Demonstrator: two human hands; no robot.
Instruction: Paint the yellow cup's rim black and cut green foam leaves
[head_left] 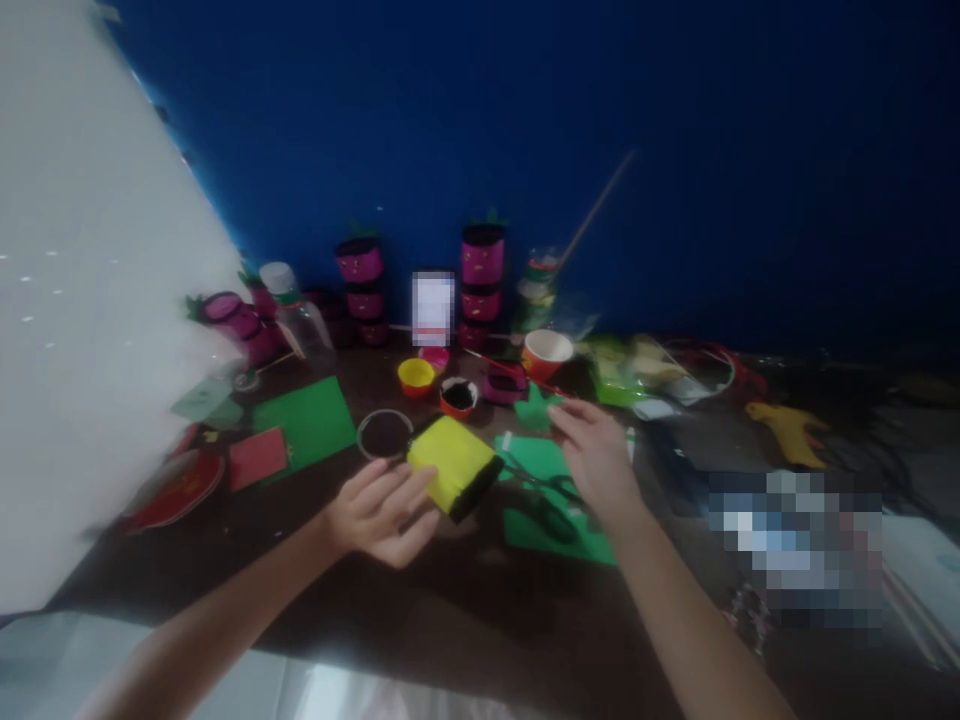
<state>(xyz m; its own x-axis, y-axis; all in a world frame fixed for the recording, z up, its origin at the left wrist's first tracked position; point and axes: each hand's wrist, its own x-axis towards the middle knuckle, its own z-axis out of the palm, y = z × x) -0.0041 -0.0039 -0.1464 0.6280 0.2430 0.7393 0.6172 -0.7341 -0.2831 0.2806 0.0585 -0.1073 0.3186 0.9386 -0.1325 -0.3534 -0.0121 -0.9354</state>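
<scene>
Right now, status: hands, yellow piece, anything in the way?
Left hand: holding yellow piece. Right hand: pinching green cutout. Scissors close by, on green paper.

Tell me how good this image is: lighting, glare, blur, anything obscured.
Head view: dim overall, the blue wall darkening toward the picture's right; head view: pale glare at the bottom edge; head view: soft blur on the left hand, the yellow piece and the right hand; head view: coarse pixelation over the upright screen and a lower-right patch.
</scene>
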